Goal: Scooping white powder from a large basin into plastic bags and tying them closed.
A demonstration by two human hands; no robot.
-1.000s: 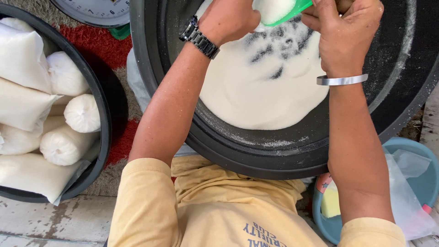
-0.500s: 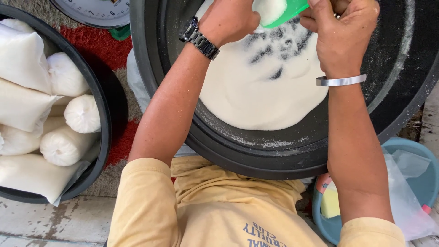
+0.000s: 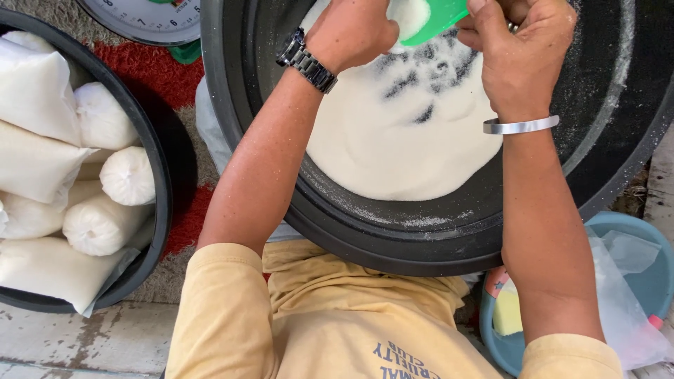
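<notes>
A big black basin (image 3: 330, 231) holds a heap of white granules (image 3: 407, 147). Over its far side, my right hand (image 3: 523, 52), with a metal bangle on the wrist, grips a green scoop (image 3: 441, 17) loaded with white granules. My left hand (image 3: 351, 31), wearing a dark wristwatch, is closed just left of the scoop's mouth, around what looks like a small clear bag (image 3: 411, 14). The top edge of the view cuts off most of that bag. Both hands hang above the granules, close together.
At the left, a black tub (image 3: 160, 182) holds several filled white bags (image 3: 105, 119). A weighing scale (image 3: 151, 17) stands beyond it on a red mat (image 3: 165, 77). A blue bowl (image 3: 642, 242) with clear plastic bags lies at the lower right.
Both hands stay over the far side of the basin; the scoop and the hands shift only slightly.
</notes>
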